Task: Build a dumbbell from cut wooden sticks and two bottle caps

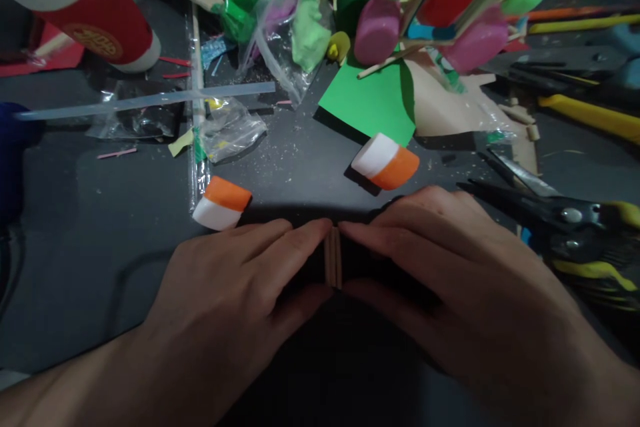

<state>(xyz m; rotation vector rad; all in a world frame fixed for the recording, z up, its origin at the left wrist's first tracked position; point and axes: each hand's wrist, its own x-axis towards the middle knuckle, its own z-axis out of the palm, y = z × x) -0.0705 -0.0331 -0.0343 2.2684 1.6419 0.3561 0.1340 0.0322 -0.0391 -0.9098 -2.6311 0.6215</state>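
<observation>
Side by side over the dark table, my left hand and my right hand press a small bundle of short wooden sticks between them. The sticks stand upright, packed closely together. Left fingertips and thumb touch their left side; the right ones touch the opposite side. Just beyond my left hand lies an orange-and-white block, its near end close to my knuckles. A similar orange-and-white block rests beyond my right hand, in front of a green paper sheet.
Black-and-yellow cutters lie open near my right wrist. A red-and-white paper cup stands at the back left, near a translucent glue stick. Coloured clay lumps, plastic bags and beige card crowd the back.
</observation>
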